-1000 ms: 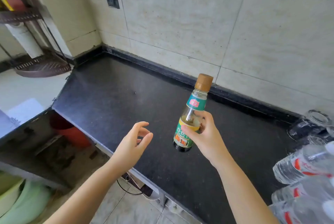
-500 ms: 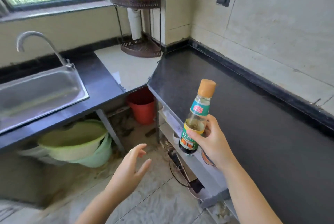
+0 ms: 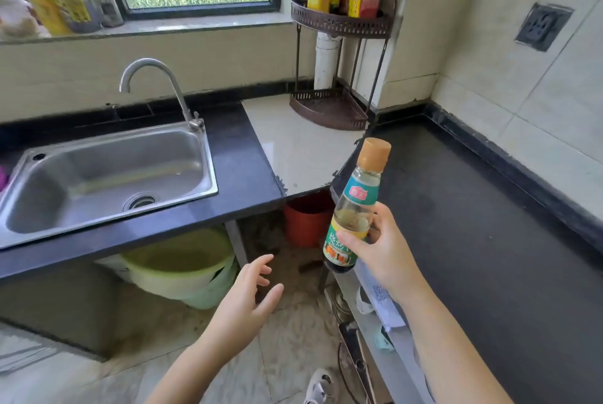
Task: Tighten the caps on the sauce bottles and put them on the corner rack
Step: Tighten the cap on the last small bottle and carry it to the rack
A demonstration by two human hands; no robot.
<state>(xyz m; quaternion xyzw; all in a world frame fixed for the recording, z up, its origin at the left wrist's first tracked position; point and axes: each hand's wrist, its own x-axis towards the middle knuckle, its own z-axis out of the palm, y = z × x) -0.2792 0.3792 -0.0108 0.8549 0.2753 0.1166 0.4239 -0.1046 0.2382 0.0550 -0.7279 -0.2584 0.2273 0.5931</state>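
One sauce bottle (image 3: 354,207), tan cap, green label

Stainless steel sink (image 3: 107,175) set in the dark stone desk (image 3: 473,240) at left, curved tap (image 3: 156,83) behind it. Brown metal corner rack (image 3: 339,25) in far corner w/ bottles on top tier. Tan-capped glass sauce bottle (image 3: 355,207) in right hand (image 3: 385,250), left hand (image 3: 244,309) lower-left of it, apart. Green plastic basin (image 3: 182,266) under sink; red bucket (image 3: 306,221) right of it.
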